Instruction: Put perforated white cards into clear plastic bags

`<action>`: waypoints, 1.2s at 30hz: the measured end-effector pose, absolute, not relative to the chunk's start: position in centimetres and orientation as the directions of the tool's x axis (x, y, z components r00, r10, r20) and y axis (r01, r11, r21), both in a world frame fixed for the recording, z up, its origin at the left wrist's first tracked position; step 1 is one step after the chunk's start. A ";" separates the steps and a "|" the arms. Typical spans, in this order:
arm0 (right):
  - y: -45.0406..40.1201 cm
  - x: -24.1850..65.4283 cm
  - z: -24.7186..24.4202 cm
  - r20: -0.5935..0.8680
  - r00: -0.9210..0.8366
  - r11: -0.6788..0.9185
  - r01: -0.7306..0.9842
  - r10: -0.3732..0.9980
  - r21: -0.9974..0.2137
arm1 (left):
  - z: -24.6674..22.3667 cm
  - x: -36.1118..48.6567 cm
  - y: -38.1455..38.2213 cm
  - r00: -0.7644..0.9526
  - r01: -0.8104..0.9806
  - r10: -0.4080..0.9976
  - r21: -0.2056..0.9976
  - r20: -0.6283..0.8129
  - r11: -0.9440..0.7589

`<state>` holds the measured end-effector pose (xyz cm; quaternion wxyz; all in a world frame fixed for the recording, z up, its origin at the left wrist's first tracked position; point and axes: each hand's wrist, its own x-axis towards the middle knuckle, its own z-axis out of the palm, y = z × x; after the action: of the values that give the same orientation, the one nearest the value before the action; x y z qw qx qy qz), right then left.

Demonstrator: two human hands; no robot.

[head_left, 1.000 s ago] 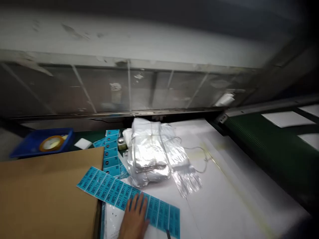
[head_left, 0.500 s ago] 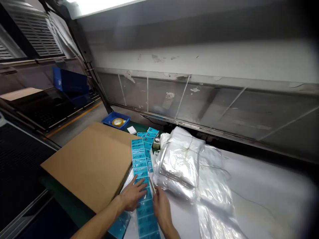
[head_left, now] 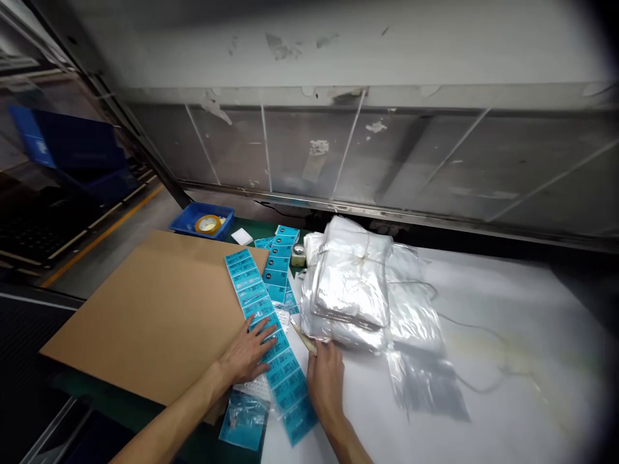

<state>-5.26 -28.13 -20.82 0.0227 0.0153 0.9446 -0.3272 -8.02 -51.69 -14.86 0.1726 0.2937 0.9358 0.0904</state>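
Cool, soft light brightens the smooth white work surface (head_left: 483, 303), while the far left sinks into dimness. Hard glare streaks the clear, crinkled plastic bags (head_left: 355, 277). Small print on the long teal label strip (head_left: 264, 309) looks soft; the right-hand corners darken and smear.

Near the far edge of 1 cardboard piece (head_left: 145, 309) are 1 blue tray (head_left: 182, 224), 1 tape roll (head_left: 207, 224) and 1 white square (head_left: 242, 236). Overlapping the cardboard piece is 1 long label strip (head_left: 286, 370); right of it are at least 2 other strips (head_left: 278, 261), 1 small jar (head_left: 298, 255), 1 cutter (head_left: 304, 336) and 1 tied top bundle (head_left: 353, 283). Hands total 2.
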 end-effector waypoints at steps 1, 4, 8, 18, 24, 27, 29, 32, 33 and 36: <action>-27.6 -4.1 -20.6 -0.071 -0.997 0.801 0.065 0.029 -0.595 | -14.9 -8.0 -51.5 -0.777 0.508 0.572 0.274 -0.263 0.817; -27.0 -0.4 -19.8 -0.155 -0.987 0.829 0.119 0.040 -0.546 | -15.1 -8.0 -49.7 -0.782 0.505 0.577 0.303 -0.238 0.808; -28.4 1.6 -18.9 -0.244 -0.965 0.837 0.207 0.091 -0.506 | -15.3 -7.8 -45.6 -0.630 0.618 0.736 0.415 -0.248 0.668; -26.1 1.4 -17.9 -0.495 -0.859 0.342 0.507 0.130 -0.791 | -14.0 -11.0 -42.6 -0.455 0.532 0.796 0.596 -0.398 0.602; -26.8 0.7 -16.9 -0.498 -0.793 0.033 0.542 0.351 -0.840 | -12.8 -13.5 -42.0 -0.426 0.274 0.784 0.762 -0.450 0.587; -27.4 -0.4 -16.1 -0.464 -0.759 -0.025 0.511 0.457 -0.859 | -12.1 -13.5 -40.9 -0.444 0.232 0.780 0.784 -0.441 0.575; -27.3 -1.4 -15.7 -0.433 -0.753 -0.025 0.486 0.495 -0.874 | -11.9 -13.4 -40.4 -0.471 0.187 0.767 0.800 -0.436 0.570; -26.6 -2.7 -15.5 -0.407 -0.757 -0.025 0.461 0.511 -0.887 | -12.2 -13.6 -40.0 -0.519 0.030 0.734 0.849 -0.438 0.528; -26.4 -3.0 -15.6 -0.409 -0.755 -0.032 0.459 0.513 -0.888 | -12.5 -13.8 -40.0 -0.533 -0.016 0.723 0.859 -0.440 0.511; -26.2 -3.4 -16.1 -0.443 -0.719 -0.068 0.486 0.536 -0.871 | -13.6 -14.0 -39.9 -0.541 -0.067 0.711 0.866 -0.450 0.496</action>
<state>-3.35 -26.20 -16.13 -0.0198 0.3744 0.6824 -0.6275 -14.04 -39.88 -13.62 0.4287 0.2143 0.7513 0.4538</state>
